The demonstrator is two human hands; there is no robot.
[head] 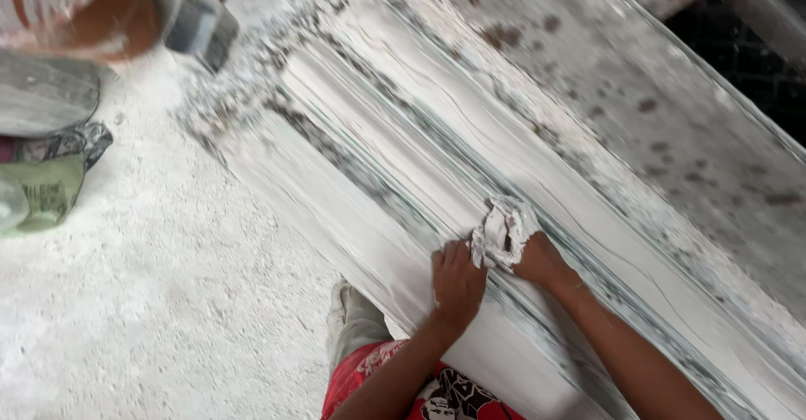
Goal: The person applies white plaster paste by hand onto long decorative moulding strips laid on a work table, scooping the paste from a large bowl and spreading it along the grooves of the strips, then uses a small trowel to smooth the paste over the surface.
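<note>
A long white plaster moulding [395, 135] with ridges and grooves runs diagonally from upper left to lower right. My right hand [541, 262] presses a crumpled white rag [502, 231] into one of its grooves. My left hand [457, 284] lies flat on the moulding just left of the rag, its fingers touching the rag's edge. Grey streaks mark the moulding's surface.
White dust covers the floor [151, 302]. A green bag [46, 192] and a grey one lie at the left edge. An orange-brown bucket [101, 13] and a grey block [200, 27] stand at the upper left. A stained slab [672, 118] borders the moulding on the right.
</note>
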